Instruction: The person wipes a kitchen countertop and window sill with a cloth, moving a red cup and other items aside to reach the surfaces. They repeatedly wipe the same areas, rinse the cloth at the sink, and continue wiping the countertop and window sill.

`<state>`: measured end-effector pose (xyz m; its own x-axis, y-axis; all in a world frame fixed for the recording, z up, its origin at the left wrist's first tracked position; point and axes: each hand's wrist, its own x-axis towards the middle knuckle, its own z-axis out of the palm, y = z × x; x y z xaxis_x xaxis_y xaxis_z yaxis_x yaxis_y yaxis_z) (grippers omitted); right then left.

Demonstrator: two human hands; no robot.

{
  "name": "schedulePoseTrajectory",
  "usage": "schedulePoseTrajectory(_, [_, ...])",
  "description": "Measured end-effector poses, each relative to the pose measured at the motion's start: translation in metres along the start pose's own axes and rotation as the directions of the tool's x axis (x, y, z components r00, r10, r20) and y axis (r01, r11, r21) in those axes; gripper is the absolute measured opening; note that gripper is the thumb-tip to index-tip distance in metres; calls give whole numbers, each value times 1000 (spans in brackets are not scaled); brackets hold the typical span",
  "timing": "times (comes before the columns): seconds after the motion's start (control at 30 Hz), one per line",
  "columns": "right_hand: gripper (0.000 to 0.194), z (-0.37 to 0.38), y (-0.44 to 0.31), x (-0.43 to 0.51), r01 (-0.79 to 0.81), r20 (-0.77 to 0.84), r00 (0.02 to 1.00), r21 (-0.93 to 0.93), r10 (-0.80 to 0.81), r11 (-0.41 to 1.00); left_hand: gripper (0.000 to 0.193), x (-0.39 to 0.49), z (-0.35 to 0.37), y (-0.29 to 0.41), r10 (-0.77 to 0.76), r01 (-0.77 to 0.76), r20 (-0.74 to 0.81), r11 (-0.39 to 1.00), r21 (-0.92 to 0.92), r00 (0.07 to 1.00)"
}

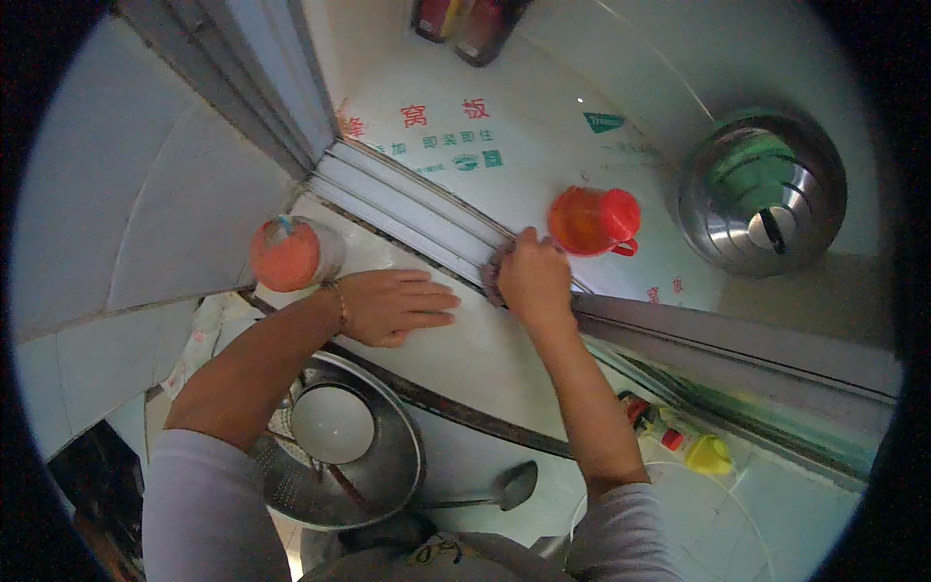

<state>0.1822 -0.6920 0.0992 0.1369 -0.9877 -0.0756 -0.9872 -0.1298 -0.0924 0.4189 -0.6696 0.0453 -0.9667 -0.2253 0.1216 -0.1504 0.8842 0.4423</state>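
Observation:
My right hand [534, 276] is closed on a dark scrubbing pad [497, 275], pressed on the sliding window's track [414, 207] close to the window frame. Palm down, my left hand [393, 307] rests with its fingers spread on the white sill [465, 349]. Nothing shows in it, and a bracelet circles its wrist. Just beyond my right hand, a clear container of amber liquid with a red lid [620, 215] stands on a printed board. Left of my left hand is a jar with an orange-red top [285, 254].
A metal colander [407, 444] holding a white bowl [332, 425] is below my left forearm. A ladle [516, 486] lies beside it. Bottles [673, 436] stand right of my right forearm. A steel lidded pot [764, 196] and dark red containers [480, 33] are beyond the window.

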Motion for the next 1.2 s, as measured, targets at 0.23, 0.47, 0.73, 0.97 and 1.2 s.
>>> schedulePoseTrajectory(0.23, [28, 24, -42, 28, 89, -104, 993, 249, -64, 964, 62, 1, 0, 1, -26, 19, 77, 995, 99, 997])
schedulePoseTrajectory(0.47, [16, 20, -43, 50, -47, -50, 943, 959, 329, 279, 63, 1, -7, 2, -4, 1, 45, 997, 73, 999])
schedulePoseTrajectory(0.73, [39, 1, 4, -46, 140, -244, 969, 397, -43, 907, 64, -4, 6, -1, 6, -6, -16, 1000, 12, 1000])
schedulePoseTrajectory(0.97, [62, 19, -38, -15, 361, -228, 932, 529, -281, 768, 61, 0, 4, -1, 11, -11, 5, 1000, 12, 1000])
schedulePoseTrajectory(1.2, [45, 28, -142, 76, 591, -298, 802, 517, -517, 619, 55, -6, 7, 2, 4, -4, -174, 1000, 4, 985])
